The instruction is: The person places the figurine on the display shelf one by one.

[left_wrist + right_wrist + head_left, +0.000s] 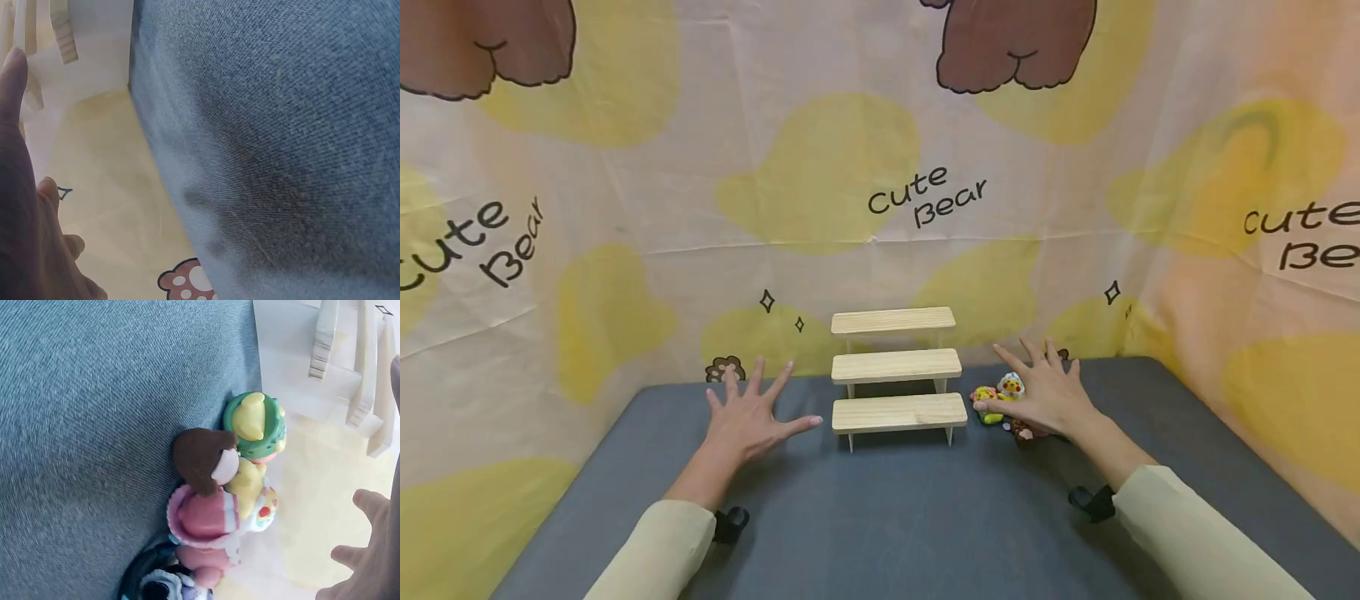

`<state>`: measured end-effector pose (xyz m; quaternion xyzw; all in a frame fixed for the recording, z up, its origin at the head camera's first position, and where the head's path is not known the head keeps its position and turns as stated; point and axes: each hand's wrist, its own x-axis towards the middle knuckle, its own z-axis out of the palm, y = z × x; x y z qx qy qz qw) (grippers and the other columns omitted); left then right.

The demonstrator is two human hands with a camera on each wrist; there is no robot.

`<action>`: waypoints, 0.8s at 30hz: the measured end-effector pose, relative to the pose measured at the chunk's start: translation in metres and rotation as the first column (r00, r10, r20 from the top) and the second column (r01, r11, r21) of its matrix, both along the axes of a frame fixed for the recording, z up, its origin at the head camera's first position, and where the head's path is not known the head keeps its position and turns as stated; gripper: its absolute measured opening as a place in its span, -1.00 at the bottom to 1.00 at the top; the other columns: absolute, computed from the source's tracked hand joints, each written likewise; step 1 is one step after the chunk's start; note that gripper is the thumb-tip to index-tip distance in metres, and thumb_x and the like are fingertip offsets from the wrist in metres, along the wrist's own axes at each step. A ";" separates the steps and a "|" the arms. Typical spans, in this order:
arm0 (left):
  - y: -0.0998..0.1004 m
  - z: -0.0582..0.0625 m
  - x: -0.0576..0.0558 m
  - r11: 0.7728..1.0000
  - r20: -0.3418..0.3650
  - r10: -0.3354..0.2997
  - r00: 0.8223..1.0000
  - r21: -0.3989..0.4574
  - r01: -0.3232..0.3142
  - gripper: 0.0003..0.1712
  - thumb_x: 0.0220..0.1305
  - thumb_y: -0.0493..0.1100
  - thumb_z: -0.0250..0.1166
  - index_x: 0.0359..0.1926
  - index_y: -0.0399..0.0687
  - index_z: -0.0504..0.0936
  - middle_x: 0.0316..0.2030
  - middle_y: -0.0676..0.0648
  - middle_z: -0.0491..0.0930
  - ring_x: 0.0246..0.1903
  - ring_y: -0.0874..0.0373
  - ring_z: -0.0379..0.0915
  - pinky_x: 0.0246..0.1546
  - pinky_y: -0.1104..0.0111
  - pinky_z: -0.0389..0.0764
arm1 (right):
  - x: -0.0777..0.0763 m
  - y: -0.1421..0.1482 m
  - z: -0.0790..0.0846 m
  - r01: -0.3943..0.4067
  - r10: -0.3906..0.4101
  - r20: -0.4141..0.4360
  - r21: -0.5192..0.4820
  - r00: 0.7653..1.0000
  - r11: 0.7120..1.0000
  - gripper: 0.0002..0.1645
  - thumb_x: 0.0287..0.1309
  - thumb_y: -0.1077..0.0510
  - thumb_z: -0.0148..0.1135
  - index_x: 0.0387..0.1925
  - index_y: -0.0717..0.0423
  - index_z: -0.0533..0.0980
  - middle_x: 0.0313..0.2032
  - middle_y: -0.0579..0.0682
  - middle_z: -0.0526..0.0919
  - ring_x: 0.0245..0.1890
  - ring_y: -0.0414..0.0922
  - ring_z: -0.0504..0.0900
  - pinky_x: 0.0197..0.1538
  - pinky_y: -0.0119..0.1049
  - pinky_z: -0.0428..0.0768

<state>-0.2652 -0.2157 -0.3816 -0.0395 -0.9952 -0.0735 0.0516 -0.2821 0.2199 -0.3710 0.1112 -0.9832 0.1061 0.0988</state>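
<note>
A three-tier wooden display stand (897, 367) sits near the middle of the table. My left hand (747, 423) hovers at its left with fingers spread, holding nothing. Over a cluster of small figurines (987, 405) at the stand's right is my right hand (1051, 395), also spread and hiding part of them. In the right wrist view several figurines lie close together: one in a green ring (270, 440), one with brown hair (195, 456), one with a pink skirt (203, 514), and a dark one (150, 572) cut off below. That hand's fingers (369, 503) are apart from them.
A blue-grey cloth (880, 525) covers the table. Behind and on both sides hangs a pale curtain (820, 183) with yellow patches, bear drawings and lettering. Dark straps (730, 525) show at both wrists, by the pale sleeves.
</note>
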 end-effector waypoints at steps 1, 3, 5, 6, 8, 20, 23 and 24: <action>0.000 0.001 0.000 1.000 -0.003 -0.001 1.000 -0.001 0.001 0.25 0.04 0.76 0.01 0.62 0.30 -0.04 0.61 -0.30 -0.20 0.48 -0.64 -0.42 0.29 -0.57 -0.23 | 0.000 0.000 0.000 0.000 0.000 -0.002 -0.002 1.000 1.000 0.26 -0.05 -0.70 0.15 0.57 -0.23 0.13 0.57 0.28 0.04 0.50 0.56 -0.08 0.26 0.68 -0.07; 0.001 0.002 -0.001 1.000 -0.004 0.000 1.000 0.000 0.000 0.25 0.04 0.76 0.01 0.62 0.31 -0.04 0.61 -0.30 -0.20 0.49 -0.64 -0.43 0.29 -0.56 -0.24 | 0.001 0.000 0.001 -0.002 0.002 -0.006 -0.004 1.000 1.000 0.25 -0.05 -0.70 0.15 0.57 -0.22 0.14 0.57 0.28 0.04 0.49 0.56 -0.07 0.26 0.68 -0.06; 0.002 0.003 -0.002 1.000 -0.002 0.001 1.000 0.000 -0.001 0.25 0.04 0.76 0.00 0.62 0.31 -0.04 0.61 -0.30 -0.20 0.49 -0.64 -0.44 0.29 -0.56 -0.24 | 0.001 0.001 0.002 -0.005 0.005 -0.014 -0.010 1.000 1.000 0.25 -0.04 -0.69 0.16 0.57 -0.21 0.15 0.56 0.29 0.05 0.49 0.56 -0.06 0.26 0.68 -0.05; 0.003 0.004 -0.002 1.000 0.001 0.001 1.000 0.001 -0.001 0.25 0.04 0.76 0.00 0.62 0.31 -0.05 0.61 -0.30 -0.21 0.49 -0.63 -0.45 0.29 -0.56 -0.24 | 0.002 0.000 0.002 -0.005 0.005 -0.017 -0.012 1.000 1.000 0.25 -0.04 -0.69 0.16 0.57 -0.20 0.15 0.56 0.29 0.05 0.49 0.56 -0.06 0.27 0.67 -0.05; 0.004 0.003 -0.002 1.000 0.008 0.002 1.000 0.003 -0.002 0.25 0.04 0.77 -0.01 0.62 0.31 -0.05 0.62 -0.30 -0.22 0.49 -0.62 -0.46 0.30 -0.56 -0.23 | 0.002 0.001 0.003 -0.005 0.005 -0.024 -0.013 1.000 1.000 0.25 -0.05 -0.69 0.17 0.56 -0.20 0.16 0.56 0.28 0.06 0.49 0.55 -0.05 0.27 0.67 -0.05; 0.035 -0.029 0.003 0.823 0.052 -0.081 0.995 0.567 0.038 -0.26 0.59 0.10 -0.02 0.59 -0.11 0.06 0.44 -0.38 0.30 0.43 -0.34 0.23 0.37 -0.23 0.26 | 0.008 0.023 -0.022 0.036 -0.231 -0.344 -0.489 0.910 0.872 -0.40 0.34 -0.08 0.28 0.24 0.21 0.52 0.14 0.29 0.63 0.10 0.19 0.59 0.03 0.18 0.54; 0.048 -0.039 0.005 0.676 0.060 -0.087 0.994 0.737 0.015 -0.36 0.58 -0.11 0.01 0.56 -0.15 0.13 0.33 -0.42 0.44 0.35 -0.32 0.36 0.32 -0.19 0.35 | 0.007 0.031 -0.033 0.030 -0.385 -0.373 -0.684 0.844 0.729 -0.65 0.34 0.09 0.27 0.04 0.23 0.64 -0.08 0.19 0.75 -0.15 -0.20 0.66 -0.04 -0.18 0.55; 0.051 -0.041 0.005 0.628 0.059 -0.086 0.995 0.779 0.008 -0.39 0.58 -0.14 0.01 0.55 -0.15 0.17 0.29 -0.42 0.48 0.34 -0.31 0.38 0.32 -0.18 0.36 | 0.006 0.033 -0.036 0.050 -0.433 -0.342 -0.735 0.834 0.676 -0.67 0.36 0.08 0.26 0.02 0.21 0.65 -0.11 0.12 0.76 -0.21 -0.33 0.62 -0.08 -0.30 0.52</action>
